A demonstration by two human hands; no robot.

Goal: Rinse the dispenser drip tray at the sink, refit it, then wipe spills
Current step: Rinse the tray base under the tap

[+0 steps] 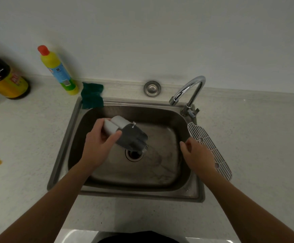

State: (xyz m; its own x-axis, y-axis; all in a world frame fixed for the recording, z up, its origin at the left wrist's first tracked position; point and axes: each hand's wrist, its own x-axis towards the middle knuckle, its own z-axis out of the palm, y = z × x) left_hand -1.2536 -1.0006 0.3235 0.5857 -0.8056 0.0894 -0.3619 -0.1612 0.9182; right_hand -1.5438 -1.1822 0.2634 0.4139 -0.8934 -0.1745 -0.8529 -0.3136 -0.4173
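Grey drip tray (125,135) gripped in left hand (98,144).

No legible text on the yellow bottle (58,71) label or dark jar (6,79) label.

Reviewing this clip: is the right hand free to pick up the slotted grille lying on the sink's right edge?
Probably yes. The right hand is empty, open and right beside the grille, with nothing between them; the left hand holds the drip tray.
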